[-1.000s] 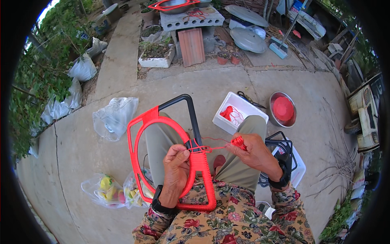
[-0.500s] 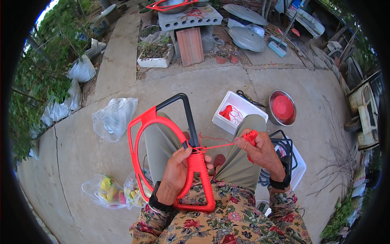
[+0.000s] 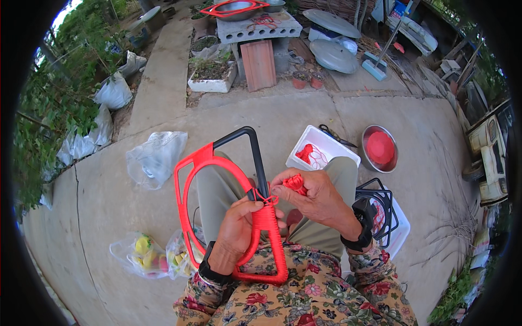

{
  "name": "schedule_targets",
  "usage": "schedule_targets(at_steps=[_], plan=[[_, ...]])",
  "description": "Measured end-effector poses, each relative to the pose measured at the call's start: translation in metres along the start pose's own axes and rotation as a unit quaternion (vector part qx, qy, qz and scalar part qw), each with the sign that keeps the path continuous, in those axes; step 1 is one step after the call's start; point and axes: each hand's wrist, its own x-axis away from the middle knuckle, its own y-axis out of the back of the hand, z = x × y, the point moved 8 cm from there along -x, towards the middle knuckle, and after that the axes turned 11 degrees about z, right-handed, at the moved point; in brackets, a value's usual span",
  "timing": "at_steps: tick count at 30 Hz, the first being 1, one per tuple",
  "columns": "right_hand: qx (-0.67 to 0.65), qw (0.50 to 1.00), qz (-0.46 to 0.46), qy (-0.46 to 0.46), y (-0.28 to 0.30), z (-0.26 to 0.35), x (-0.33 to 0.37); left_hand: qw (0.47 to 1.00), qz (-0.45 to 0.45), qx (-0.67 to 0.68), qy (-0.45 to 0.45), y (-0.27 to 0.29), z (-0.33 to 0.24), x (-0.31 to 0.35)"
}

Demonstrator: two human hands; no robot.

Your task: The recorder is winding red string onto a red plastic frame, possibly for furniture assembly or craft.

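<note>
A frame of black tubing, mostly wrapped in red cord, leans across my lap. It has a curved inner ring and a bare black stretch at its top right. My left hand grips the frame where the wrapping meets the bare tube, thumb in front and fingertips showing behind. A small bundle of red cord sits in my right hand, which is closed round it just right of the frame. Short loops of cord lie at the wrapping's end, beside my right fingertips.
Ahead stands a white foam box with red cord inside, near scissors and a metal bowl holding something red. More black frames lean in a white tub at my right. Plastic bags lie on the left.
My right hand has moved left, toward the frame, with the cord bundle. The cord that was stretched taut between both hands is now slack and short. My left hand keeps its grip.
</note>
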Motion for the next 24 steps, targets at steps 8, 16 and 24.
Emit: schedule_targets(at_steps=[8, 16, 24], plan=[[0.303, 0.948, 0.053, 0.081, -0.034, 0.029, -0.024, 0.999, -0.005, 0.009, -0.039, -0.004, -0.002, 0.004], [0.179, 0.982, 0.06, -0.008, -0.03, 0.014, -0.026, 1.0, 0.01, 0.018, -0.01, -0.007, 0.0, 0.004], [-0.093, 0.99, 0.072, -0.073, -0.029, -0.029, -0.023, 0.998, -0.022, -0.06, -0.014, -0.002, 0.0, -0.002]])
